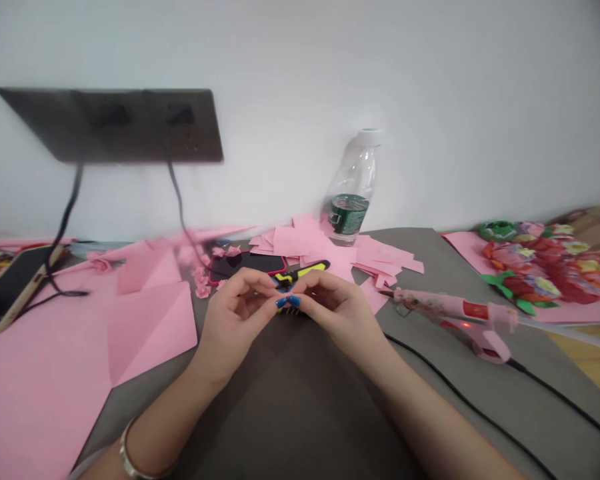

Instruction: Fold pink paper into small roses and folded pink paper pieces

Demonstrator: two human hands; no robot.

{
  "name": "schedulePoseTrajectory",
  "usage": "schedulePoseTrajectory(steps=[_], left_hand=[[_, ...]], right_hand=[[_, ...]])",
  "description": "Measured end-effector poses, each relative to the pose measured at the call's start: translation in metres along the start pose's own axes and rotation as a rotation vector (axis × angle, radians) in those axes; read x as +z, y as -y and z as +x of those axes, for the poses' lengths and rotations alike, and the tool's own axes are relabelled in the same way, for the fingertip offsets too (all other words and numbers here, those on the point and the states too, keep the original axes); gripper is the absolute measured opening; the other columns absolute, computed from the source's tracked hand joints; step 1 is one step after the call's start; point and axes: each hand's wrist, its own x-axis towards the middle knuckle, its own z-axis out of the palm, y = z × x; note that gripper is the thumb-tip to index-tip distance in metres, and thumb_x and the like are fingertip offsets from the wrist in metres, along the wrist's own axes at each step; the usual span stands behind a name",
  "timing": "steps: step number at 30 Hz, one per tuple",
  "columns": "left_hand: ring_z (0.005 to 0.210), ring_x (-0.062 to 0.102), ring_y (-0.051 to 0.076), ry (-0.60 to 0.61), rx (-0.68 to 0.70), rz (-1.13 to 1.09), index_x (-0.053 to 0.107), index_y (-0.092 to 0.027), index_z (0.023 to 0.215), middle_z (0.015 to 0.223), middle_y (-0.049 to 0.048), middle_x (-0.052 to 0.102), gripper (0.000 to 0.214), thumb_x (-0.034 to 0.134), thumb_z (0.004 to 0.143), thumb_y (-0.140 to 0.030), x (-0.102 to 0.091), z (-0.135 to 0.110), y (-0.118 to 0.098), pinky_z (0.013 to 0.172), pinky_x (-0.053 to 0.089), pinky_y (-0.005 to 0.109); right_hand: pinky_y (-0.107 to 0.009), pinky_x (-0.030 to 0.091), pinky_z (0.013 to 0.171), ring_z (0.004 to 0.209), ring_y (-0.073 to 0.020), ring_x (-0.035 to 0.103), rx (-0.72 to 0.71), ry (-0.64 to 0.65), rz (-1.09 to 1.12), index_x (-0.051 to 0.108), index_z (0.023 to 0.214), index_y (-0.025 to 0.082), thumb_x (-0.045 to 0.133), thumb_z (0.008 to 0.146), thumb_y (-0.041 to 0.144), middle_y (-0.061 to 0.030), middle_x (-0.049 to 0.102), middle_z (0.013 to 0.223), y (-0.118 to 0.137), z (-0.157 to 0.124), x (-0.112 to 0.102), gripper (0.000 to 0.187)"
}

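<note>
My left hand (237, 313) and my right hand (330, 303) meet over the grey table (290, 400), fingertips pinched together. Both have blue painted nails. What they pinch, if anything, is too small and blurred to name. Just behind the fingers lies a yellow and black tool (303, 272), next to a dark phone with a pink edge (245, 264). Small pink paper roses (203, 288) lie left of the hands.
Large pink paper sheets (80, 347) cover the left side, cut pink squares (325, 250) lie by a plastic bottle (353, 187). A pink glue gun (455, 313) with black cord lies right. Paper flowers (545, 267) sit far right. A phone (10, 283) and wall socket panel (115, 123) are at left.
</note>
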Motion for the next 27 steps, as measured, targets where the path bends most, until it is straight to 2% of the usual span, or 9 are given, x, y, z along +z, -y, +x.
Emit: schedulePoseTrajectory(steps=[3, 7, 12, 19, 23, 27], left_hand=[[0.074, 0.066, 0.008, -0.076, 0.029, 0.048, 0.064, -0.023, 0.089, 0.078, -0.0042, 0.067, 0.015, 0.074, 0.082, -0.014, 0.0006, -0.0015, -0.0001, 0.07, 0.055, 0.014], [0.074, 0.065, 0.006, -0.038, 0.065, 0.089, 0.066, -0.022, 0.084, 0.079, -0.0046, 0.064, 0.013, 0.072, 0.081, -0.011, 0.0011, -0.0009, -0.0007, 0.069, 0.054, 0.011], [0.076, 0.068, 0.007, 0.01, 0.018, 0.032, 0.07, -0.023, 0.086, 0.08, -0.0046, 0.068, 0.013, 0.074, 0.08, -0.012, 0.0005, -0.0003, 0.0018, 0.072, 0.056, 0.012], [0.091, 0.072, 0.012, 0.047, -0.007, 0.01, 0.073, -0.025, 0.094, 0.094, -0.0013, 0.074, 0.016, 0.072, 0.083, -0.013, 0.0026, -0.0043, 0.0023, 0.082, 0.061, 0.02], [0.091, 0.072, 0.012, 0.01, -0.021, 0.026, 0.073, -0.024, 0.092, 0.092, -0.0015, 0.075, 0.015, 0.069, 0.084, -0.012, 0.0021, -0.0028, 0.0005, 0.083, 0.06, 0.019], [0.087, 0.072, 0.012, -0.037, -0.065, -0.01, 0.07, -0.022, 0.089, 0.087, -0.0015, 0.073, 0.014, 0.073, 0.08, -0.013, 0.0018, -0.0011, 0.0031, 0.078, 0.06, 0.019]], right_hand=[[-0.025, 0.049, 0.055, 0.06, -0.0119, 0.06, 0.056, -0.049, 0.051, 0.062, 0.082, 0.02, 0.079, 0.078, 0.042, 0.002, 0.063, 0.069, -0.0031, 0.0005, 0.0006, 0.028], [-0.023, 0.05, 0.053, 0.056, -0.0108, 0.061, 0.084, -0.031, 0.11, 0.055, 0.08, 0.021, 0.078, 0.079, 0.044, 0.0034, 0.062, 0.066, -0.0048, 0.0005, 0.002, 0.032], [-0.026, 0.055, 0.059, 0.059, -0.012, 0.064, 0.078, -0.017, 0.149, 0.058, 0.084, 0.021, 0.079, 0.078, 0.046, 0.002, 0.065, 0.07, -0.0047, 0.0006, 0.0018, 0.033], [-0.029, 0.056, 0.071, 0.069, -0.0137, 0.066, 0.127, -0.066, 0.183, 0.064, 0.083, 0.02, 0.078, 0.079, 0.046, -0.0004, 0.069, 0.074, -0.0059, 0.0003, 0.0001, 0.03], [-0.029, 0.055, 0.071, 0.071, -0.014, 0.066, 0.14, -0.072, 0.214, 0.069, 0.085, 0.02, 0.081, 0.076, 0.042, -0.0006, 0.07, 0.078, -0.0076, 0.0001, 0.0019, 0.027], [-0.027, 0.054, 0.068, 0.07, -0.0125, 0.065, 0.146, -0.075, 0.271, 0.069, 0.08, 0.021, 0.086, 0.07, 0.035, 0.0003, 0.07, 0.08, -0.0103, 0.0001, 0.0047, 0.024]])
